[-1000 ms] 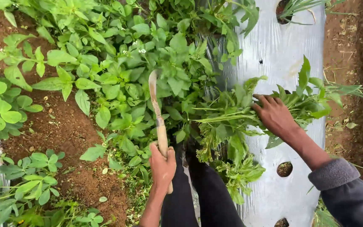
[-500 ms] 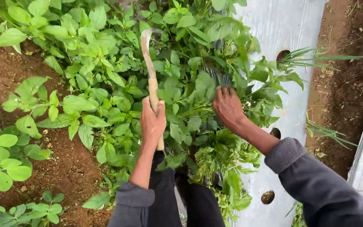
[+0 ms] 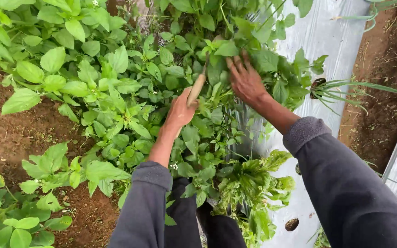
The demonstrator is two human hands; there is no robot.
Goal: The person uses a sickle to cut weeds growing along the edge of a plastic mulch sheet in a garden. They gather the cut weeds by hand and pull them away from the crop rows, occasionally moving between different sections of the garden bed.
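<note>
My left hand (image 3: 180, 111) grips the wooden handle of a sickle (image 3: 197, 87); its blade is hidden among the leaves ahead. My right hand (image 3: 244, 79) reaches into the same clump of broad-leaved green weeds (image 3: 217, 55), fingers spread over the foliage just right of the sickle handle. Both arms wear dark grey sleeves.
Dense green weeds (image 3: 93, 78) cover the ground left and ahead, over red-brown soil (image 3: 19, 133). Silver plastic mulch (image 3: 327, 41) with planting holes (image 3: 292, 224) runs along the right. A heap of cut greens (image 3: 253, 183) lies near my legs. A thin-leaved plant (image 3: 341, 87) stands right.
Both hands moved forward into the weeds. The sickle blade, visible before, has dropped into the leaves. My right hand shifted up beside the handle.
</note>
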